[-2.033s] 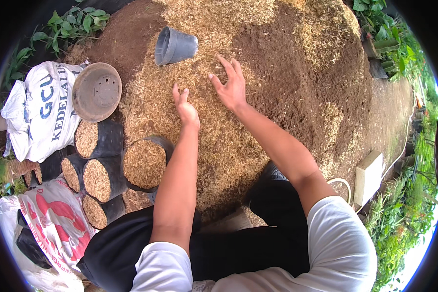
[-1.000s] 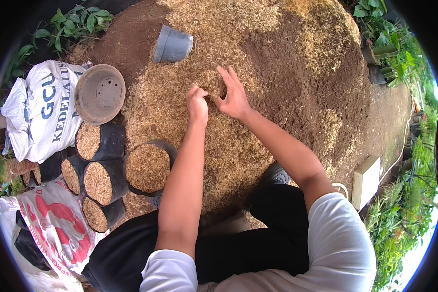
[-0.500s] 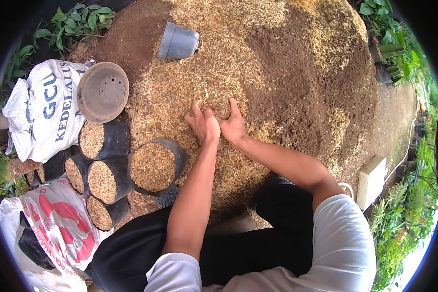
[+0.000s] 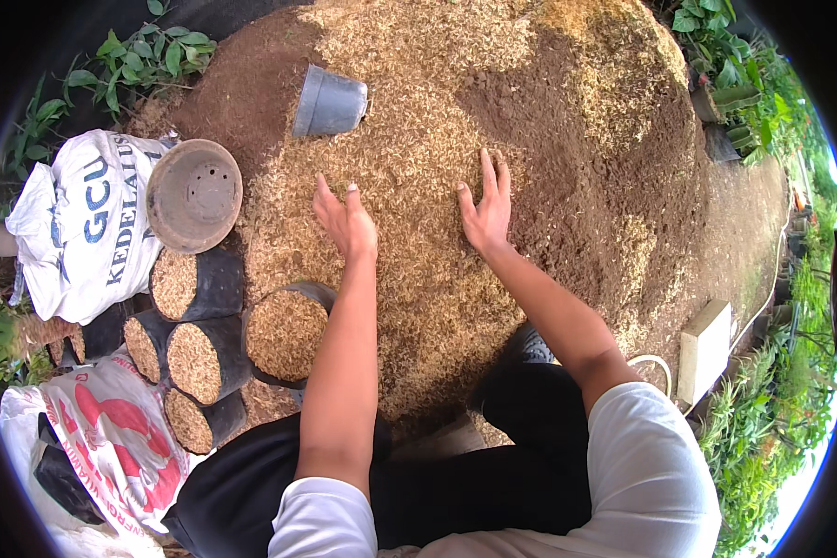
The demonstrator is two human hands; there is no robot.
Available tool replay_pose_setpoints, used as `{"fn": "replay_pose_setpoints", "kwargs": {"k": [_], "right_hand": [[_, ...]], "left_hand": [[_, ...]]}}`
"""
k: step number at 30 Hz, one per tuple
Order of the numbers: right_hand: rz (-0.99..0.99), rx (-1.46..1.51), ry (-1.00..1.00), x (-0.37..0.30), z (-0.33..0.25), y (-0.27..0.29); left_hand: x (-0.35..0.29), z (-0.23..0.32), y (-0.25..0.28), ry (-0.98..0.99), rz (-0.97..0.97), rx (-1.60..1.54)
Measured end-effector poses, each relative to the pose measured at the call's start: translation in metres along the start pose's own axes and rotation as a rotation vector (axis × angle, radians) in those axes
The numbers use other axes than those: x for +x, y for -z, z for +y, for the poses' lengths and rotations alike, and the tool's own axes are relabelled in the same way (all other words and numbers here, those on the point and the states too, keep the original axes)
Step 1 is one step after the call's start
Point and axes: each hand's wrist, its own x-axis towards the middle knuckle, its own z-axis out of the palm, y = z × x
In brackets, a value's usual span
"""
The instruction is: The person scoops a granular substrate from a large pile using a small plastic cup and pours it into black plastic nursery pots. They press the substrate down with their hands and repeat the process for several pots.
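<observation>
A wide heap of pale husks mixed with brown soil spreads in front of me. Over its left part is my left hand, empty, with fingers apart. My right hand lies at the border of husks and soil, its fingers spread and nothing in it. A gap of husks separates the two hands. Both touch or hover just over the heap; which one I cannot tell. Beyond my left hand a grey plastic pot rests on its side on the husks.
Left of the heap, a round brown pot with holes in its base leans by a white sack. Several black grow bags filled with husks stand below it, near a red-printed sack. A pale block and plants are at right.
My hands were together in the husks. They have moved apart, the left one to the left and the right one to the right and farther forward.
</observation>
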Motion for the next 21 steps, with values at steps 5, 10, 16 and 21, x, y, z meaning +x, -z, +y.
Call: {"fn": "replay_pose_setpoints", "kwargs": {"k": [5, 10, 16, 21], "right_hand": [[0.056, 0.169, -0.106, 0.021, -0.025, -0.025], [-0.032, 0.307, 0.09, 0.03, -0.06, -0.032], [-0.301, 0.295, 0.433, 0.024, -0.073, -0.027], [-0.116, 0.259, 0.118, -0.028, -0.068, -0.004]], "left_hand": [[0.012, 0.012, -0.02, 0.134, -0.129, -0.313], [0.027, 0.003, -0.028, 0.144, -0.237, -0.516], [0.023, -0.012, -0.002, 0.13, -0.233, -0.63], [0.028, 0.006, 0.024, -0.034, -0.103, 0.41]]}}
